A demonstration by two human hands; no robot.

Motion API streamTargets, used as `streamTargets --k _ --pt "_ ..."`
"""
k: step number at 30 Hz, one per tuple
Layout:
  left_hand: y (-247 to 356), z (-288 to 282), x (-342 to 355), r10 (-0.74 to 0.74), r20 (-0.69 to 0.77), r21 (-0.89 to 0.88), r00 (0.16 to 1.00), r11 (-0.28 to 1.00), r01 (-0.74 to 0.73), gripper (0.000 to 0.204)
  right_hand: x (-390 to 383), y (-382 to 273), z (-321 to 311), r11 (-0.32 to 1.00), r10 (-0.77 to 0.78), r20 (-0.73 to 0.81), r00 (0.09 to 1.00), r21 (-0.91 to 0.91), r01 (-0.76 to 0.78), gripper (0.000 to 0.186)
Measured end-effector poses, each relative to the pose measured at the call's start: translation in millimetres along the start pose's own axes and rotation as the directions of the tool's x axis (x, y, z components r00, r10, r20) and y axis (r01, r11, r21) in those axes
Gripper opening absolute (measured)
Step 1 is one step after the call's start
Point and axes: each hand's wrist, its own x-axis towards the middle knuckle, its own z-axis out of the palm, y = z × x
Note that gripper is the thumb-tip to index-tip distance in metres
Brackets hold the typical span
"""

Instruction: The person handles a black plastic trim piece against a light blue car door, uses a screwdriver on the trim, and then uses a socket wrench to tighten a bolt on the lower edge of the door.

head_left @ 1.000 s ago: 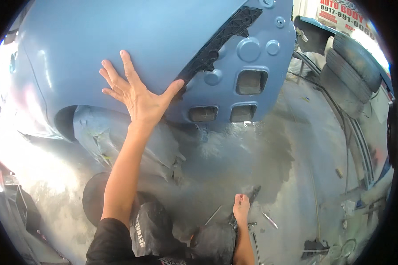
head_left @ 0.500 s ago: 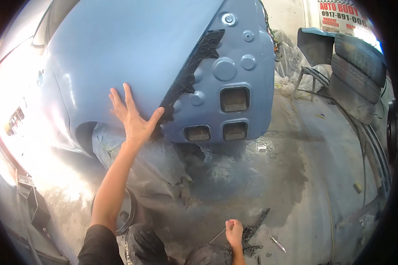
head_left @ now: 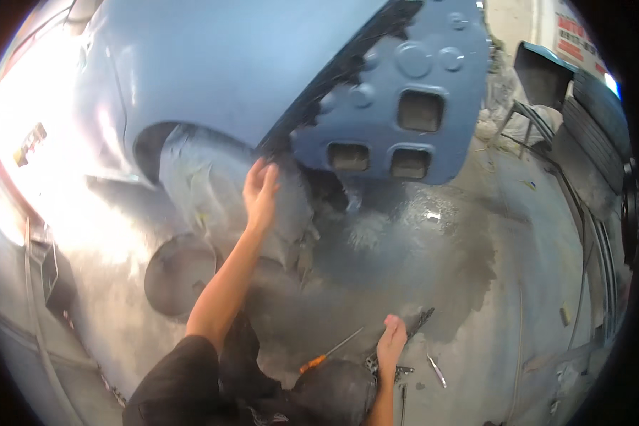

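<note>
Along the slanting right edge of the blue body panel (head_left: pixel 213 71) lies the black strip (head_left: pixel 334 75). Your left hand (head_left: pixel 260 195), fingers slightly parted, nothing visibly held, is near its lower end; your right hand (head_left: pixel 390 346) is half-curled, contents unclear. Apparent step: working the strip; next requirement: precise fingertip placement.

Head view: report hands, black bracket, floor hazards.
Left hand below black bracket, contact unclear. Right hand by black strip. Orange-handled screwdriver on floor.
</note>
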Motion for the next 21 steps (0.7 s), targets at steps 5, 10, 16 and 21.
streamTargets --k 5,10,16,21 --pt "6 9 9 -0.001 0.061 -0.211 0.998 0.977 0.014 0.057 43 -32 26 0.980 -0.168 -0.120 0.978 0.090 0.180 0.046" --pt "7 7 25 0.044 0.078 -0.263 0.996 0.964 -0.022 0.048 89 -129 65 0.928 -0.275 -0.279 0.920 0.173 0.330 0.058" --pt "0 2 33 0.079 0.204 -0.345 0.976 0.939 -0.003 0.039 140 -211 119 0.872 -0.377 -0.431 0.820 0.134 0.471 0.056" --pt "6 -14 44 0.043 0.367 -0.375 0.929 0.921 0.105 0.039 174 -265 160 0.812 -0.564 -0.478 0.673 -0.170 0.559 0.064"
